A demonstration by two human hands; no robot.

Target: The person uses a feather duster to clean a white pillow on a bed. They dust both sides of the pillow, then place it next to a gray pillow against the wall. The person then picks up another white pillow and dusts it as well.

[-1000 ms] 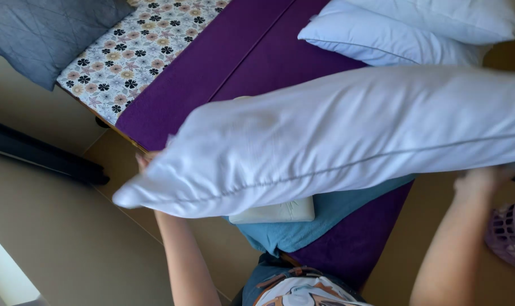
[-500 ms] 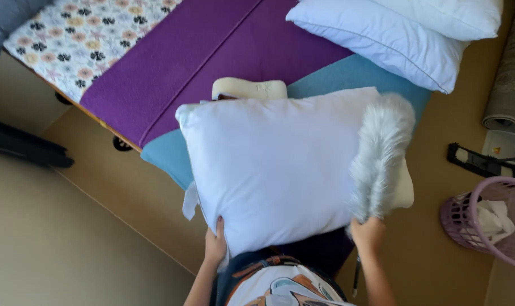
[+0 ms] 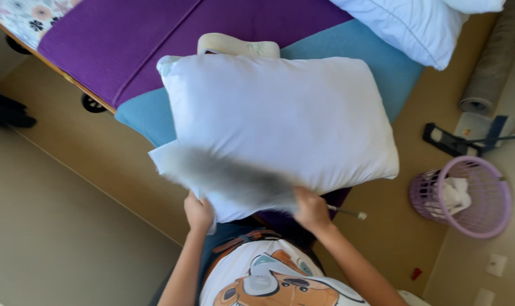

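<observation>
White pillow [image 3: 280, 122] looked soft, light, best gripped at corners. Left hand [image 3: 199, 212] pinched its bottom edge; right hand [image 3: 311, 208] closed around grey duster [image 3: 229, 178] handle.

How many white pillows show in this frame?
3. One large white pillow is gripped at its near edge by the left hand; a second pillow lies at the bed's top right; a third pillow pokes in beyond it. Others may be off-frame.
</observation>
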